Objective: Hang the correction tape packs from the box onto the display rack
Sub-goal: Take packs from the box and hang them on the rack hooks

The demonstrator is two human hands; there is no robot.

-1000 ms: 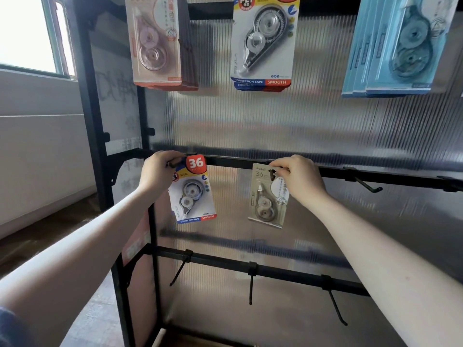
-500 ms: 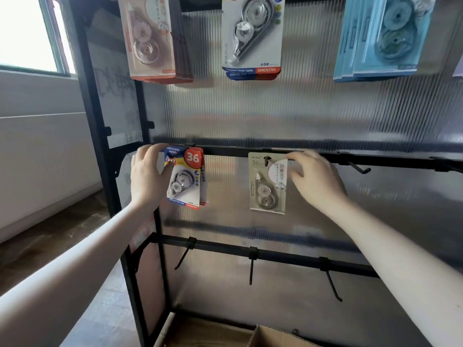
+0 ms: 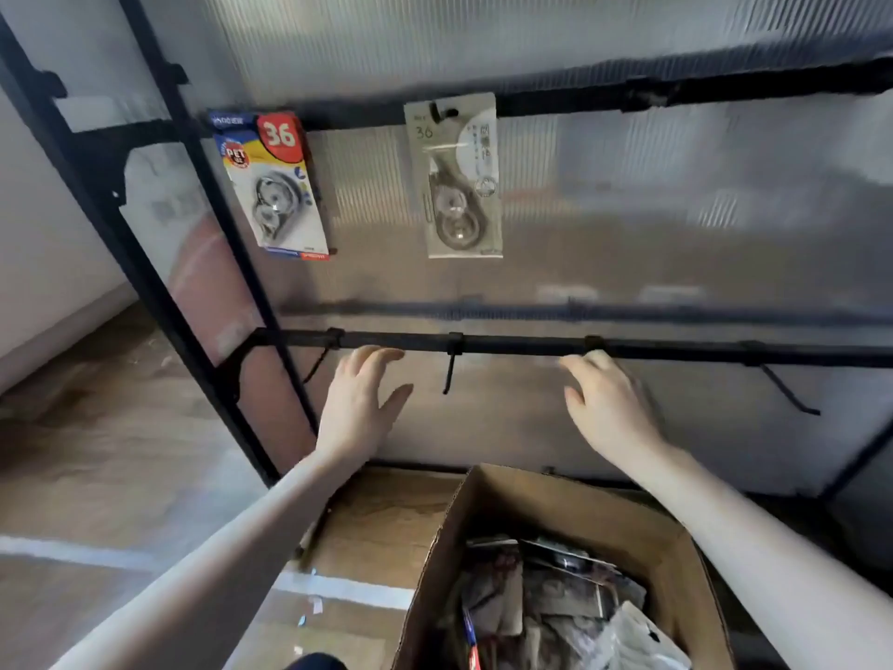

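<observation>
Two correction tape packs hang from the middle bar of the black display rack [image 3: 676, 91]: a colourful pack marked 36 [image 3: 273, 186] at the left and a beige pack [image 3: 456, 178] to its right. My left hand [image 3: 360, 403] and my right hand [image 3: 606, 403] are both empty, fingers spread, in front of the lower bar [image 3: 522, 344], well below the hung packs. A cardboard box [image 3: 488, 495] stands on the floor under my arms, with several packs [image 3: 546, 602] lying loose inside.
Bare black hooks [image 3: 450, 367] stick out from the lower bar, another hook [image 3: 787, 391] farther right. The rack's left post [image 3: 145, 278] slants down to the wooden floor [image 3: 96, 427]. A ribbed translucent panel backs the rack.
Both hands let go of the hung packs and dropped to the lower bar. The view tilted down, so the box is now in sight and the top row is out of frame.
</observation>
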